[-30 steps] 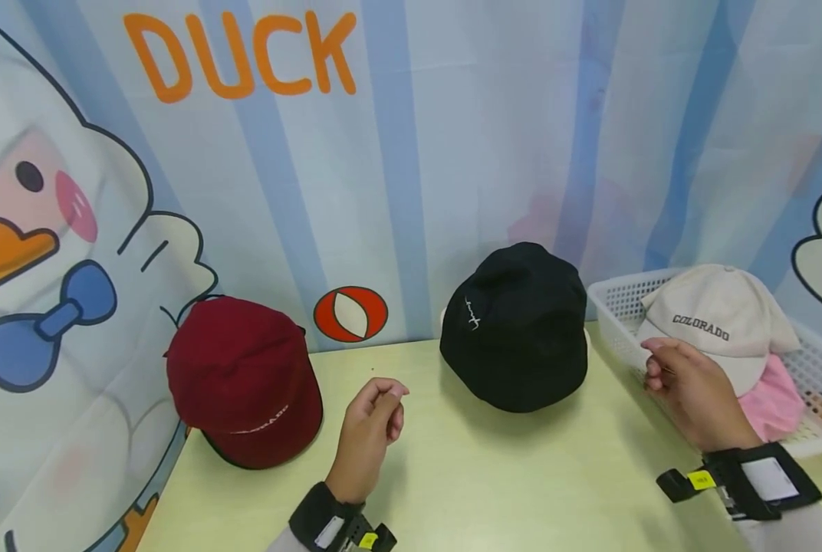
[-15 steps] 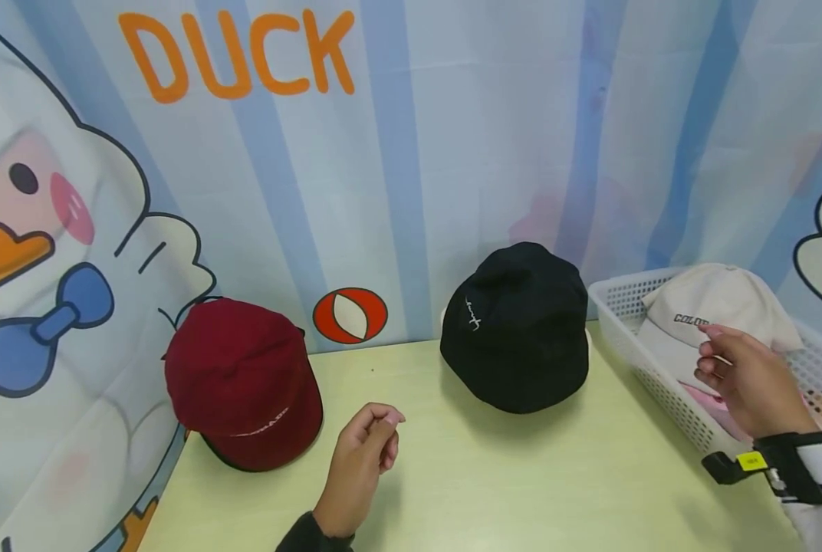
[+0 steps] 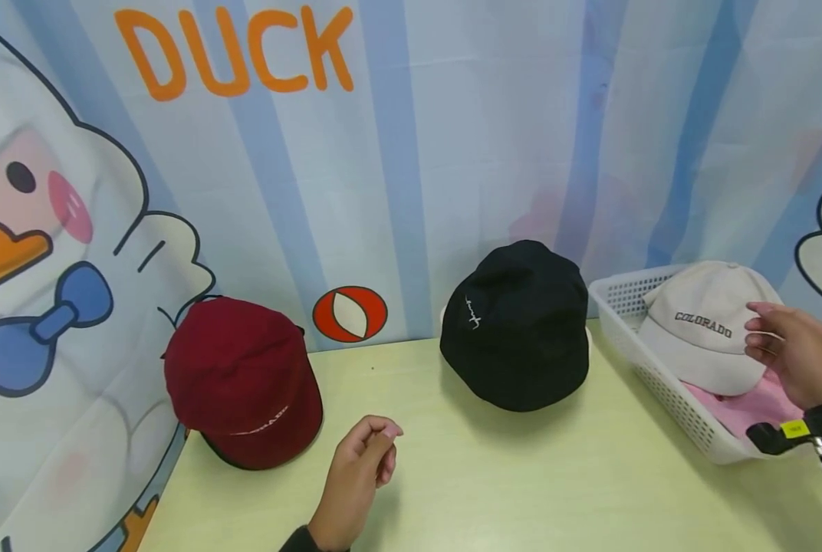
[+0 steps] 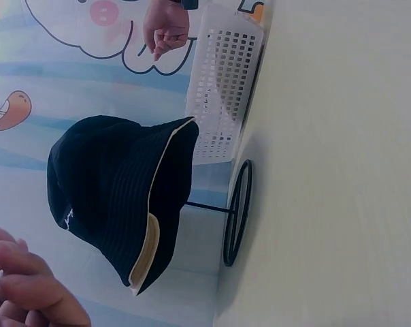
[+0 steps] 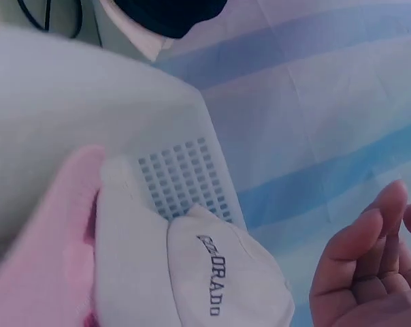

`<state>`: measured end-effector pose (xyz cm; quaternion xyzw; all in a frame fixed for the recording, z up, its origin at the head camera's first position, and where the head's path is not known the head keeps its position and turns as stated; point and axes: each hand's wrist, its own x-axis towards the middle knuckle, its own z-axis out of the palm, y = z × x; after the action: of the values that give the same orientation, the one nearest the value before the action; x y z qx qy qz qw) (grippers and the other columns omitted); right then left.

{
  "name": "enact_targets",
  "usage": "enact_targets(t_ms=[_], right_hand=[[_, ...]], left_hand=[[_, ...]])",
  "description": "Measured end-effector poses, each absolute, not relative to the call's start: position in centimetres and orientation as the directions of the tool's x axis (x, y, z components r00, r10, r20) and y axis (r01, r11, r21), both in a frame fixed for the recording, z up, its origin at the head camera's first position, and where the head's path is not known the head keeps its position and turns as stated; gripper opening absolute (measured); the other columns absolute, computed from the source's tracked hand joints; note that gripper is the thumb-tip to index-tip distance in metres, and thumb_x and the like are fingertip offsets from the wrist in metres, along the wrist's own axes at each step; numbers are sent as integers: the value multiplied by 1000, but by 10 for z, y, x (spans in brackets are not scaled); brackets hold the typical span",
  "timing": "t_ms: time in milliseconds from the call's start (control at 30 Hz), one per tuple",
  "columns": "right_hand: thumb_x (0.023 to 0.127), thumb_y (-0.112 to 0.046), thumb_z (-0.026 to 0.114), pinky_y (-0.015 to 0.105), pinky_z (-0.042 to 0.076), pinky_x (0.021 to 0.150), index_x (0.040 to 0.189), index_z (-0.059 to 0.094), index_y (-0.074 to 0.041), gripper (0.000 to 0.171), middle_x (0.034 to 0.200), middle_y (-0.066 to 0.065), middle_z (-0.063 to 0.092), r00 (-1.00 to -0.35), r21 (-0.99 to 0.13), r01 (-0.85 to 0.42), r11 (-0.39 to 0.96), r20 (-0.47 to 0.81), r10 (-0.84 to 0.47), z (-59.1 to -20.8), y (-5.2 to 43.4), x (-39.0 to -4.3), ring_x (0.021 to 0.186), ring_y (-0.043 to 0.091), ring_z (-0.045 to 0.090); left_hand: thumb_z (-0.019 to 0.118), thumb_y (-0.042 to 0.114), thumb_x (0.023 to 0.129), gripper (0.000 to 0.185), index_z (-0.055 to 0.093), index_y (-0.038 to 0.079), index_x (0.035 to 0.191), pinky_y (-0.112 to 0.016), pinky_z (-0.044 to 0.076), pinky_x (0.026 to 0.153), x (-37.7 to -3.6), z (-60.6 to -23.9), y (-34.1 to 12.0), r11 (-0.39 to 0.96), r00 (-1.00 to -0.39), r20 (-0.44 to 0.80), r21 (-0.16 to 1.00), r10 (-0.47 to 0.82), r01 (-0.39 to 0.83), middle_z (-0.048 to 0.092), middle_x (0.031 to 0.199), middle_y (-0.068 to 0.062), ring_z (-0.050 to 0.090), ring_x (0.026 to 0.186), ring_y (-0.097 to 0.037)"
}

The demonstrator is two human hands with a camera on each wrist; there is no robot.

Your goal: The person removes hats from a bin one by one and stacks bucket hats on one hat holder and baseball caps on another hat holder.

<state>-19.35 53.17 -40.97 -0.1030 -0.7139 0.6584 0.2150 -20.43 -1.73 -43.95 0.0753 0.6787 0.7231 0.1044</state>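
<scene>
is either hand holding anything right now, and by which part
Nothing is held. The right hand hovers open beside the cream "COLORADO" baseball cap in the white plastic basket, not gripping it. The left hand rests loosely curled on the pale table, empty.

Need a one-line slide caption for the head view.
Right hand open beside the cream COLORADO cap in the white basket; left hand idle above the table.

A: Lighting condition?
B: Bright, even and diffuse. A soft shadow lies on the table [image 3: 521,475] just in front of the black hat [image 3: 517,322]; no glare.
A: Picture quality?
B: Head view sharp, slightly bowed toward its edges. Wrist views paler, bluish; the right hand [image 5: 369,272] is blurred.
</scene>
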Motion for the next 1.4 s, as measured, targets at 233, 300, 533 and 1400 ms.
enact_targets(t_ms=[233,300,533,1400], right_hand=[[108,-34,44,6,47,67,120,54,-35,15,97,-26,55,-871,-908,-1,418,206,446,-400,534,-209,81,-7,56],[108,-37,44,6,46,66,133,54,-25,30,98,-28,53,-875,-875,30,483,210,436,-399,535,-215,81,-11,55],[107,-41,41,36,56,79,151,37,7,64,141,35,46,-899,-711,146,687,195,393,-402,537,-234,99,16,59],[89,-15,67,75,38,96,148,33,11,72,132,53,30,-947,-264,241,934,147,286,-443,562,-255,117,69,36]], left_hand=[[53,18,104,23,58,1,118,-20,41,58,-205,-444,-16,-52,-963,-24,998,269,-39,58,81,-3,53,66,-11],[54,17,103,24,59,2,121,-21,44,60,-205,-445,-15,-49,-963,-19,998,270,-34,62,85,-3,57,70,-11],[55,16,103,27,59,2,126,-25,51,67,-206,-450,-13,-44,-957,-7,999,290,-21,67,98,-4,63,83,-14],[55,12,102,24,60,1,122,-27,52,71,-206,-452,-13,-37,-954,-13,999,299,-25,65,100,-3,62,88,-15]])
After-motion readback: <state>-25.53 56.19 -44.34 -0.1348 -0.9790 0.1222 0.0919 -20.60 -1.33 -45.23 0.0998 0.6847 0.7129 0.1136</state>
